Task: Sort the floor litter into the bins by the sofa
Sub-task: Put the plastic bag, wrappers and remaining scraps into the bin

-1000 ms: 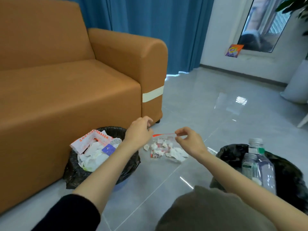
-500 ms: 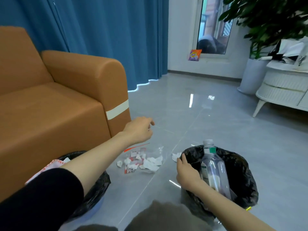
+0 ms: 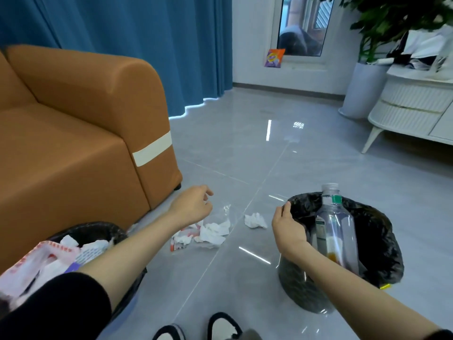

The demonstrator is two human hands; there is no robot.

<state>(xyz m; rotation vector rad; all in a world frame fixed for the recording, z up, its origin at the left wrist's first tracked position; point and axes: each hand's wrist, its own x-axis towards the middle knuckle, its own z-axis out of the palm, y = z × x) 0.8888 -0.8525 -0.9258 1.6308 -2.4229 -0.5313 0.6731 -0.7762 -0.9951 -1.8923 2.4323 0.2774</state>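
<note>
A clear plastic bag holding crumpled white tissues and red-white wrappers (image 3: pixel 204 233) lies on the grey floor between two bins. A separate crumpled tissue (image 3: pixel 255 220) lies just right of it. My left hand (image 3: pixel 192 204) hovers above the bag with loosely curled fingers and holds nothing. My right hand (image 3: pixel 288 228) grips the near rim of the right bin (image 3: pixel 377 231), which is lined in black and holds a clear plastic bottle (image 3: pixel 334 231). The left bin (image 3: pixel 98 229), also black-lined, is full of paper and wrappers by the sofa.
The orange sofa (image 3: pixel 81 133) fills the left side, with blue curtains behind. A white cabinet (image 3: pixel 414 109) and a potted plant stand at the far right. A colourful packet (image 3: pixel 274 57) leans by the window. My slippers (image 3: pixel 223 327) show at the bottom.
Both hands let go of the red-strip bag, which now lies on the floor. My right hand moved right onto the right bin's rim. The view swung right and up.
</note>
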